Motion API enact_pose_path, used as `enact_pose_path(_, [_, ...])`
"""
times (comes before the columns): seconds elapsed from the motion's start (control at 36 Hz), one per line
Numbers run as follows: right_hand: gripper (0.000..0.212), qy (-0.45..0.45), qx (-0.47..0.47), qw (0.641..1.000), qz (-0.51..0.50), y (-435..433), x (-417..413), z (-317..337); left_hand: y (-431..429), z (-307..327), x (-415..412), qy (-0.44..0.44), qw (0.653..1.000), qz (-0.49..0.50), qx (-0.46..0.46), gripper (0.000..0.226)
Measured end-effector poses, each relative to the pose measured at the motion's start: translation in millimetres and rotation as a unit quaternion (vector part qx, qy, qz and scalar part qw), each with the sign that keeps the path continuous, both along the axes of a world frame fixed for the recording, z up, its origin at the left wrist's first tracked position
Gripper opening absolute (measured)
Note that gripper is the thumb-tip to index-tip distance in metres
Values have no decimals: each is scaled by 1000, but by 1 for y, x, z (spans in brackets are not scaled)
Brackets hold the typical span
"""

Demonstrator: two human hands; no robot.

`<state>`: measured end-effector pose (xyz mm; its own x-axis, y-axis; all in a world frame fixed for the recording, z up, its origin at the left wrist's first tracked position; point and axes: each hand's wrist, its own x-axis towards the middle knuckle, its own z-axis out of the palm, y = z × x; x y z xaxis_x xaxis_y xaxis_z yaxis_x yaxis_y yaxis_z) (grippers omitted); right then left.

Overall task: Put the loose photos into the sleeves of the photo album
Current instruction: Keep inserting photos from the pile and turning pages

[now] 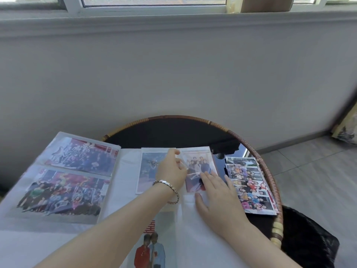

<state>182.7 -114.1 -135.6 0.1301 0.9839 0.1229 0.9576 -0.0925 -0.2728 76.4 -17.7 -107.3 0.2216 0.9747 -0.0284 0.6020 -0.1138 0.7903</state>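
The photo album (119,182) lies open on a round table, with two group photos in the sleeves of its left page. On the right page a portrait photo (149,167) sits in a sleeve. Beside it a group photo (199,165) lies partly inside a clear sleeve. My left hand (172,171), a bracelet on its wrist, pinches the sleeve's plastic edge near the top of that photo. My right hand (216,198) rests flat with straight fingers, their tips on the photo's lower part. A stack of loose photos (249,184) lies to the right.
The round table has a dark glass top and a rattan rim (270,171); the loose stack lies close to that rim. A grey wall (173,74) rises just behind the table. Tiled floor (318,180) lies to the right. Another photo (150,248) is in the page's bottom sleeve.
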Motion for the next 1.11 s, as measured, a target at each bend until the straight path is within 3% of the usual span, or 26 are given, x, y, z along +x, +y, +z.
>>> enact_pose_path(0.06, [71,14,7,1000,2,-1,-1,2,-4,-1,1,45,997,-46,30,39])
enact_pose_path(0.14, [74,45,3,999,21,-3,7,2,-9,-1,4,144,980,-106,87,30])
enact_pose_path(0.25, [58,73,55,995,-38,-11,32,14,-11,-2,1,251,941,-174,144,27])
enact_pose_path(0.33, [71,31,-56,998,-23,-24,60,22,-15,0,-3,271,926,-230,130,26])
enact_pose_path(0.39, [83,-24,-150,988,0,-34,73,29,-19,3,-9,262,925,-243,131,24])
enact_pose_path(0.44, [82,-66,-201,977,9,-40,80,30,-21,4,-13,248,931,-240,121,25])
enact_pose_path(0.58, [31,-179,-93,978,57,-44,83,18,-30,11,-23,216,948,-222,69,28])
enact_pose_path(0.67, [14,-189,-54,978,67,-42,82,24,-34,12,-30,169,965,-196,44,28])
enact_pose_path(0.78, [31,-219,-107,969,46,-45,84,30,-39,16,-36,108,980,-169,18,26])
enact_pose_path(0.86, [32,-215,-113,970,1,-51,78,30,-45,22,-39,71,985,-155,14,27])
enact_pose_path(0.97, [24,-177,-2,983,-54,-55,74,31,-50,32,-44,15,991,-133,5,28])
enact_pose_path(1.03, [34,-149,-84,984,-37,-53,69,38,-53,37,-47,-2,992,-124,-3,27])
enact_pose_path(1.11, [40,-184,-186,965,-26,-48,62,41,-59,43,-51,-18,993,-119,-4,26])
